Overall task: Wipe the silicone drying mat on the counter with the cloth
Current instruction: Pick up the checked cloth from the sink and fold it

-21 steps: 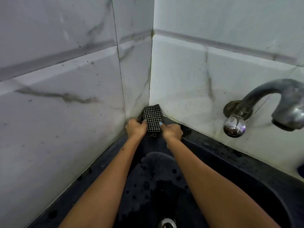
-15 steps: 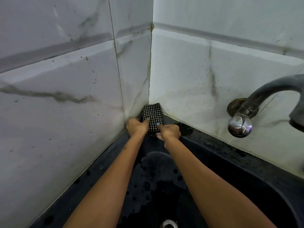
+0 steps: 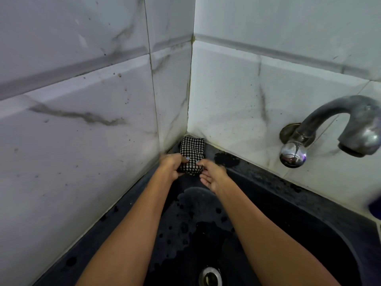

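A folded black-and-white checked cloth (image 3: 192, 150) lies in the far corner of the dark sink rim, where the two tiled walls meet. My left hand (image 3: 172, 165) grips the cloth's near left end, fingers curled round it. My right hand (image 3: 212, 174) touches the cloth's near right edge with thumb and fingertips, palm turned up and fingers loosely spread. No silicone drying mat shows in this view.
A black sink (image 3: 309, 234) fills the lower frame, wet with droplets, its metal drain (image 3: 210, 276) at the bottom. A metal tap (image 3: 334, 129) juts from the right wall. White marble tiles (image 3: 82, 141) close in on the left and behind.
My right hand has loosened from a curled grip on the cloth and turned palm up. The cloth's near end has been drawn slightly toward me. The camera view shifted a little.
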Available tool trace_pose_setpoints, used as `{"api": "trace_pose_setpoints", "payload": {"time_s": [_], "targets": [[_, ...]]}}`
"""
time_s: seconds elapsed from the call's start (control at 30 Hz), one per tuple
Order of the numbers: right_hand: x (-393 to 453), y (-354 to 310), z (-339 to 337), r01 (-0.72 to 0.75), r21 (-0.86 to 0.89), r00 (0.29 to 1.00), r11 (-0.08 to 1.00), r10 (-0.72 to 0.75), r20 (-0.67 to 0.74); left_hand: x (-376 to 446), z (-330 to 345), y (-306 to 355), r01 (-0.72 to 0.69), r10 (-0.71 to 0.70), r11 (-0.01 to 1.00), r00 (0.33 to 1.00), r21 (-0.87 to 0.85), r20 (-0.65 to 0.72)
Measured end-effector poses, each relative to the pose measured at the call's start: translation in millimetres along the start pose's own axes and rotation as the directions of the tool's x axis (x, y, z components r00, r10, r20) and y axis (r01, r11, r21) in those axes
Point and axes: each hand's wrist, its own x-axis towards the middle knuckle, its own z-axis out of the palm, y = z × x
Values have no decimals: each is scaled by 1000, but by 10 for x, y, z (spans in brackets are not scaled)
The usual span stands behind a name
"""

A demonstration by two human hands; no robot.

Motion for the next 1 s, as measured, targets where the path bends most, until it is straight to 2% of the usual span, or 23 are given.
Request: {"api": "trace_pose_setpoints", "payload": {"time_s": [0.23, 0.4, 0.53, 0.73, 0.83, 1.0], "targets": [[-505, 90, -298, -129, 106, 970, 986, 104, 218, -695, -9, -220, 4, 1, 1000, 978, -21, 207], [-1078, 194, -660, -116, 96, 972, 989, 93, 214, -1370, 130, -410, -9, 12, 1000, 964, -13, 265], [-1575, 329, -1105, -60, 156, 975, 986, 24, 220, -1928, 309, -603, -60, 60, 998, 962, -10, 264], [-2256, 763, -1953, -39, 311, 958, 950, -53, 283, -2800, 670, -1212, -102, 76, 994, 922, 49, 380], [-2496, 1024, -2425, 28, 378, 971, 925, -116, 211, -3186, 930, -1558, -114, 66, 990, 900, 88, 430], [-3004, 1367, -3220, 270, 362, 963, 892, -257, -83, -3790, 1467, -2192, -67, -7, 989, 870, 131, 494]]}}
